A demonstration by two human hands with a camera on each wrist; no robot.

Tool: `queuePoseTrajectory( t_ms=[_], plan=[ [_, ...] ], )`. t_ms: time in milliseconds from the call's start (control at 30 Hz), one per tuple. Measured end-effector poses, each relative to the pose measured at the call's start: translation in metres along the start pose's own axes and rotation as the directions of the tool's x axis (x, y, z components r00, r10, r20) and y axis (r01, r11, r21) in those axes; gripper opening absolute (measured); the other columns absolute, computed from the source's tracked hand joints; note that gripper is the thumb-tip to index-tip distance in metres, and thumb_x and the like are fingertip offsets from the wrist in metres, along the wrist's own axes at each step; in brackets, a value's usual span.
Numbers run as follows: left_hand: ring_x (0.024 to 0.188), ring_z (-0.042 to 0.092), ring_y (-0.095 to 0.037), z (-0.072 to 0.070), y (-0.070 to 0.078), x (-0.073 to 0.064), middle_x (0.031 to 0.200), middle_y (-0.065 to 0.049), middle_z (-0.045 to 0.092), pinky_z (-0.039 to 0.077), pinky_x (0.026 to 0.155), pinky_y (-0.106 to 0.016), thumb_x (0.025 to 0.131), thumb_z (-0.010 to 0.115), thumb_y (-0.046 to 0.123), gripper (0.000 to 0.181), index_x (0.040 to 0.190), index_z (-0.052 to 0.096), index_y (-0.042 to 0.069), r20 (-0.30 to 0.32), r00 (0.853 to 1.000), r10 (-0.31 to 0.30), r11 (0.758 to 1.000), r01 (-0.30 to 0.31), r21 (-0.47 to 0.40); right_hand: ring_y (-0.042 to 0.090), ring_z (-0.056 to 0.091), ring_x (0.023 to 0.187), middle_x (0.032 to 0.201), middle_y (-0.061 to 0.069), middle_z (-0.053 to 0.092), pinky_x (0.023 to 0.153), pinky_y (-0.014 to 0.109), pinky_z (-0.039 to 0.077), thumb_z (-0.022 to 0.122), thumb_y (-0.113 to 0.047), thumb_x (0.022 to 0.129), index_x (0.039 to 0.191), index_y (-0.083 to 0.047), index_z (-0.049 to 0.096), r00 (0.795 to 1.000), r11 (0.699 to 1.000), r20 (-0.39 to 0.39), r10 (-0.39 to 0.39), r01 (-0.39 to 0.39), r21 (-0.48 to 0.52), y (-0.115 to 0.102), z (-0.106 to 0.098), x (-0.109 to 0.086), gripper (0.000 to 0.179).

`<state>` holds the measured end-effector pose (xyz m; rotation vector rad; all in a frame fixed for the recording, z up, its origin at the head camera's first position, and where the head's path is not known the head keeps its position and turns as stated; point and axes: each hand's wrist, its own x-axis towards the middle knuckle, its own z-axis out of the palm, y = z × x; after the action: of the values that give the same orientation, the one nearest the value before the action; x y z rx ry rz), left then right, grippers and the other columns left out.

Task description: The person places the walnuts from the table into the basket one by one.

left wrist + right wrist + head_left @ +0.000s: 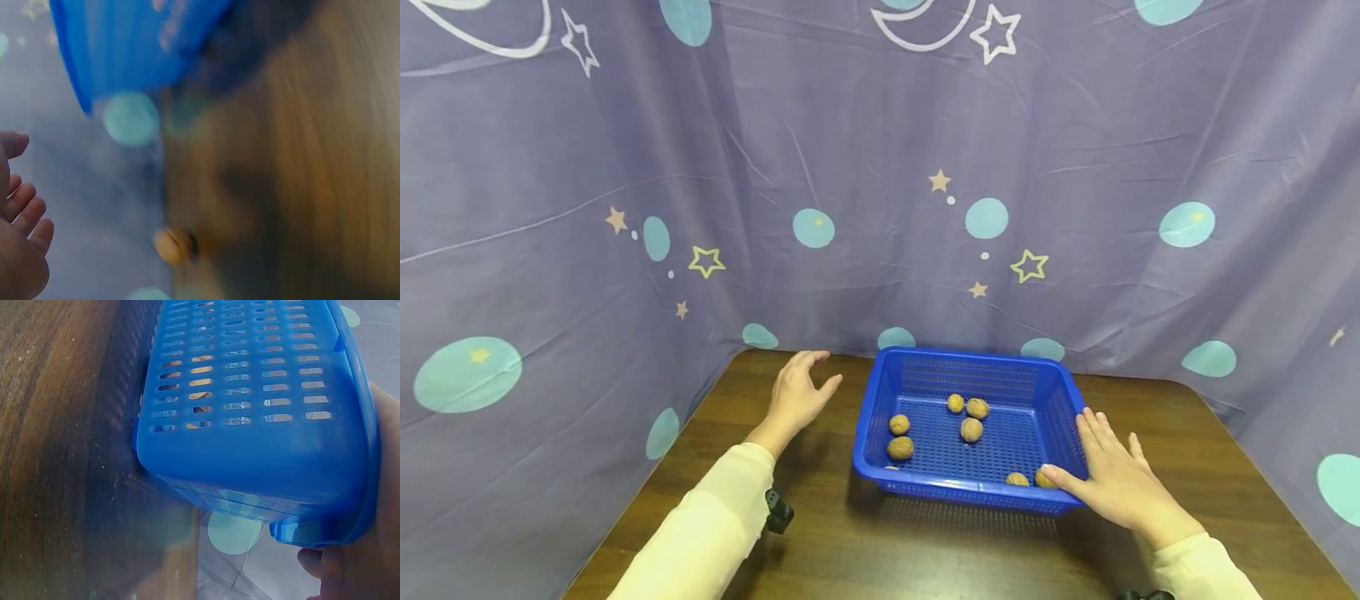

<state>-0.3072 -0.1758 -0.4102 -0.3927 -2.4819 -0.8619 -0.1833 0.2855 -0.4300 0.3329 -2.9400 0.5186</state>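
A blue plastic basket (940, 478) with slotted walls stands on the table, several walnuts (972, 430) scattered inside it. My right hand (1120, 483) rests on its right rim near the front corner, fingers straight and thumb spread over the front edge. From the right wrist view, the basket wall (250, 450) shows walnuts through its slots. My left hand (795, 396) is raised over the table to the left of the basket, apart from it, thumb and fingers spread with nothing between them. A blurred lone walnut (173, 245) lies on the table outside the basket in the left wrist view.
The dark wooden table (925, 550) ends at the back against a purple curtain (880, 167) with moons, stars and teal ovals. More curtain hangs along the left and right sides. Dark wrist cameras (778, 511) sit on both sleeves.
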Motion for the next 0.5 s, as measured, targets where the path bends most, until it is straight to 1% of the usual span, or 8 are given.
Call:
queuePoseTrajectory(
  t_ms=[133,233,333,400,500],
  plan=[
    [0.111,0.056,-0.032,-0.001,-0.035,-0.002,0.119,-0.012,0.061,0.044,0.094,-0.047,0.082,0.076,0.028,0.048,0.122,0.061,0.004,0.006,0.996,-0.094,0.993,0.094,0.065,0.043,0.009,0.143,0.155,0.028,0.014,0.105,0.071,-0.003,0.053,-0.066,0.087,0.148,0.009,0.017,1.0,1.0,-0.001,-0.002,0.002,0.007,-0.001,0.001,0.001,0.104],
    [0.115,0.054,-0.034,0.0,-0.057,-0.005,0.124,-0.014,0.059,0.042,0.096,-0.049,0.082,0.076,0.03,0.055,0.126,0.058,0.003,0.041,0.987,-0.154,0.983,0.149,0.108,0.043,0.01,0.143,0.155,0.028,0.015,0.105,0.071,-0.001,0.053,-0.066,0.086,0.149,0.009,0.018,1.0,1.0,0.001,-0.004,0.004,0.003,-0.001,0.001,0.002,0.104],
    [0.12,0.051,-0.036,0.004,-0.071,-0.005,0.13,-0.014,0.055,0.041,0.098,-0.051,0.082,0.075,0.034,0.061,0.13,0.055,0.003,0.092,0.976,-0.195,0.974,0.182,0.133,0.043,0.01,0.143,0.155,0.028,0.015,0.105,0.071,0.0,0.054,-0.066,0.086,0.149,0.009,0.018,1.0,1.0,0.001,-0.002,0.002,-0.003,-0.002,0.0,0.002,0.104],
    [0.122,0.049,-0.037,0.007,-0.077,-0.004,0.134,-0.016,0.052,0.04,0.099,-0.052,0.083,0.074,0.037,0.064,0.132,0.053,0.003,0.124,0.971,-0.206,0.971,0.187,0.148,0.043,0.01,0.143,0.155,0.028,0.015,0.105,0.071,0.0,0.053,-0.067,0.086,0.148,0.009,0.018,1.0,1.0,0.003,0.003,-0.003,-0.007,-0.001,-0.001,0.002,0.104],
    [0.124,0.046,-0.04,0.013,-0.083,-0.003,0.137,-0.019,0.049,0.039,0.1,-0.054,0.082,0.074,0.037,0.066,0.133,0.052,0.002,0.157,0.964,-0.216,0.968,0.19,0.165,0.043,0.01,0.143,0.154,0.028,0.015,0.104,0.072,0.001,0.054,-0.066,0.086,0.148,0.009,0.019,1.0,1.0,0.002,0.005,-0.005,-0.006,-0.002,-0.002,0.001,0.104]
  ],
)
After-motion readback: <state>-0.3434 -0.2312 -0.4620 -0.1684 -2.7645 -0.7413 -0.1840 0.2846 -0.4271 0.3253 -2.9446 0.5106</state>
